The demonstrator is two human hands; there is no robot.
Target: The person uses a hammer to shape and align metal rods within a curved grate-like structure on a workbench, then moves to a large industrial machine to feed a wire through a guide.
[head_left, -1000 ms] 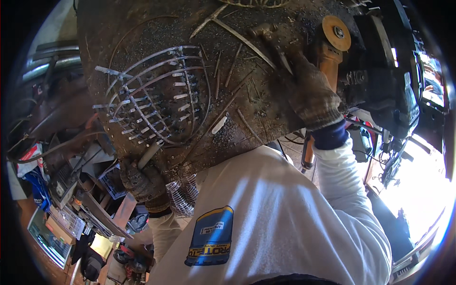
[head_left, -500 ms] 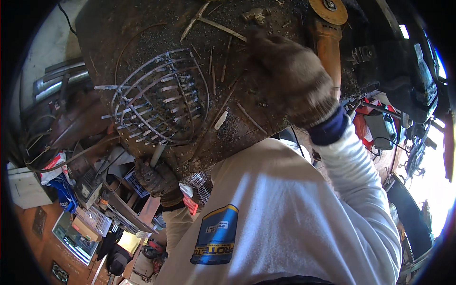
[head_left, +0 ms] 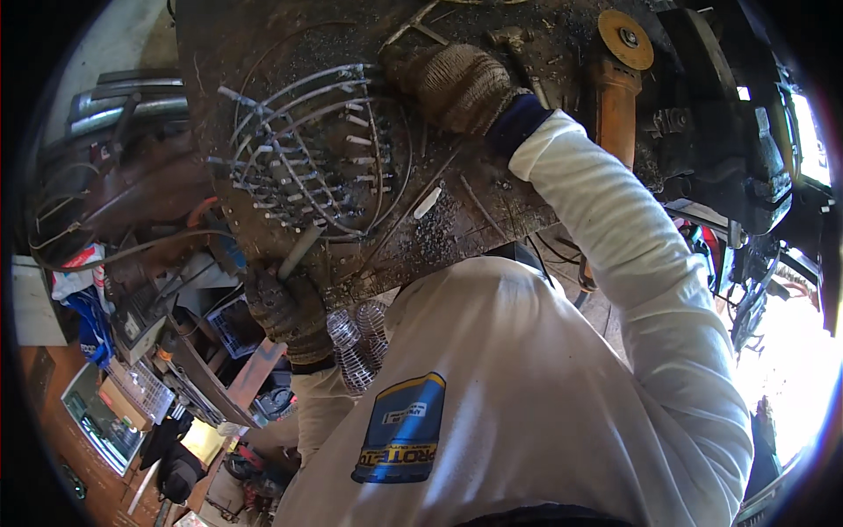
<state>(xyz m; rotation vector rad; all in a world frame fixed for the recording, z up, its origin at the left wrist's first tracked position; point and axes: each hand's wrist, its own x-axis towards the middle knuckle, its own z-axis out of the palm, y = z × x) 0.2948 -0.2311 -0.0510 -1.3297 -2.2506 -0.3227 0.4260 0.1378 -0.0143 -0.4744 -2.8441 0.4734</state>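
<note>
A welded cage of bent metal rods (head_left: 294, 162), with several short prongs inside its curved bars, rests tilted on the dark worktable (head_left: 492, 206). Wrapped round a grey rod (head_left: 301, 252) at the cage's near edge is my left hand (head_left: 285, 312), in a dirty brown knit glove. Whether that rod is joined to the cage I cannot tell. My right hand (head_left: 457, 86), gloved the same way, is over the table beside the cage's far right corner. Its fingers are dark and turned away, so any hold is hidden.
An orange angle grinder (head_left: 617, 110) with a tan disc lies on the right. Loose metal strips and a pale stick (head_left: 428, 203) are scattered near the cage. Below the table's near edge hang silver wire coils (head_left: 356, 342). A dark machine (head_left: 746, 158) stands far right.
My right hand has moved left, from near the grinder to the cage's far right corner. The cage has tilted, its left end rising in view. My left hand keeps hold of the rod.
</note>
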